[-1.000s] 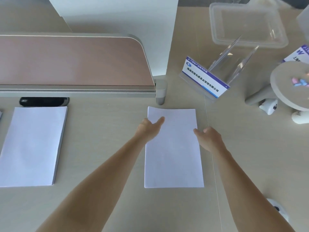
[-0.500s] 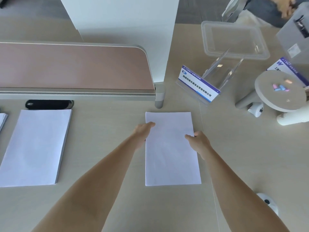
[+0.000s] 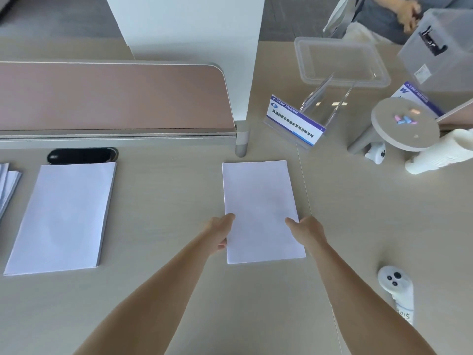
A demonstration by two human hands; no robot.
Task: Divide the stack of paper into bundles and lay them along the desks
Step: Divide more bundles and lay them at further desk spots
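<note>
A thin white paper bundle [image 3: 261, 206] lies flat on the desk, just in front of the partition's end post. My left hand [image 3: 220, 233] holds its left edge near the close end, thumb on top and fingers curled at the edge. On the opposite edge, my right hand [image 3: 305, 230] holds the bundle the same way, its thumb tip on the sheet. A thicker white paper stack [image 3: 64, 213] lies flat at the left. The corner of a fanned paper pile [image 3: 7, 185] shows at the far left edge.
A pink desk partition [image 3: 110, 98] runs along the back, with a black cable port [image 3: 82, 155] below it. At the right are an acrylic sign holder [image 3: 297, 121], a clear lidded box [image 3: 340, 60], a round stand [image 3: 404, 124], stacked paper cups [image 3: 440, 152], a white controller [image 3: 395, 283]. A person sits at the top right.
Both my hands have slid back toward me along the bundle's side edges, from its far half to its near half. The bundle has stayed flat on the desk.
</note>
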